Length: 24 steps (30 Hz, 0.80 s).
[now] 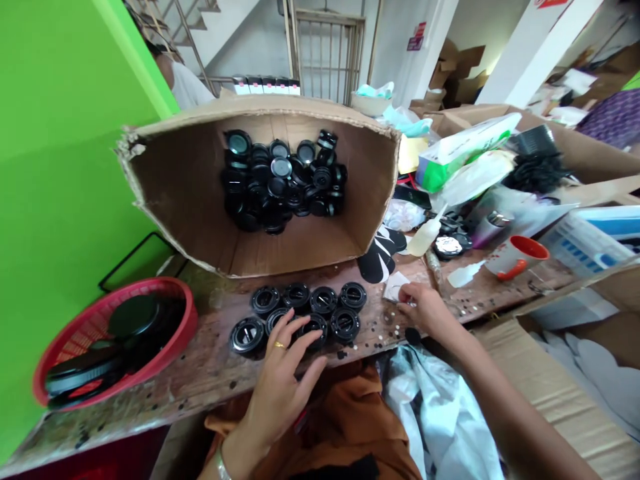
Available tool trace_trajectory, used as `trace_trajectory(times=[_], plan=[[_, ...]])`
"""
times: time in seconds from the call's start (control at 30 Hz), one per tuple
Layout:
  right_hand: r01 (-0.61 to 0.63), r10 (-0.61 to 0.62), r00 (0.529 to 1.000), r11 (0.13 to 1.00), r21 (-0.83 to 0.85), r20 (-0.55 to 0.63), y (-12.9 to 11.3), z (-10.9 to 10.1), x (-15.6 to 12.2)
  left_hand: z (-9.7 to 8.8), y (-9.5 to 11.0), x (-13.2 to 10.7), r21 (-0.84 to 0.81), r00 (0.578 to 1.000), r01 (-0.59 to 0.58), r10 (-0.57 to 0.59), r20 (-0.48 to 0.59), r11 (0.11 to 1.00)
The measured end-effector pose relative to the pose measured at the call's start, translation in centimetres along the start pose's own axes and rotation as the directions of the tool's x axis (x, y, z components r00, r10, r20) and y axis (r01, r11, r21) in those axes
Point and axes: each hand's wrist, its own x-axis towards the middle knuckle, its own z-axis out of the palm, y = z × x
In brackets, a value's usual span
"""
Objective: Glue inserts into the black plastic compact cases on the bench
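Several round black caps (pixel 323 300) lie in two rows on the worn wooden bench (pixel 210 370). My left hand (pixel 283 380), with a ring on one finger, rests over the front row with fingers spread, its tips touching a cap (pixel 314 328). My right hand (pixel 423 308) is curled at the bench edge, fingertips pinched beside a small white piece (pixel 395 287); what it pinches is too small to name. A cardboard box (pixel 165 180) tipped on its side behind the rows holds a heap of more black caps (pixel 283 180).
A red plastic basket (pixel 173 350) with black lids sits at the left. A green wall (pixel 60 133) stands beyond it. Right of the box are a squeeze bottle (pixel 425 237), a red-and-white mug (pixel 515 257), bags and cartons. A person sits behind the box.
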Motion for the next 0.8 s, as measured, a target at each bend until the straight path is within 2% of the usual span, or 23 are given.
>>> trace_trajectory(times=[0.13, 0.23, 0.33, 0.5, 0.8], plan=[[0.056, -0.008, 0.97, 0.98, 0.19, -0.241, -1.7, -1.6, -0.7, -0.1, 0.2, 0.9, 0.121, 0.998, 0.049, -0.053, 0.028, 0.991], [0.216, -0.111, 0.936, 0.93, 0.297, -0.334, -4.5, -1.2, -0.6, 0.1, 0.5, 2.5, 0.228, 0.996, 0.047, -0.064, 0.068, 0.973], [0.336, -0.232, 0.912, 0.897, 0.288, -0.339, -6.3, 0.5, 0.0, 0.6, 0.7, 4.1, 0.276, 0.993, 0.045, -0.074, 0.095, 0.96], [0.379, -0.299, 0.902, 0.894, 0.238, -0.313, -6.0, 2.6, 0.7, 1.6, 1.1, 5.6, 0.262, 0.993, 0.024, -0.053, 0.103, 0.965], [0.452, -0.39, 0.878, 0.865, 0.216, -0.277, -5.7, 2.1, 0.6, 2.7, 1.5, 6.5, 0.253, 0.992, 0.016, -0.047, 0.117, 0.967]])
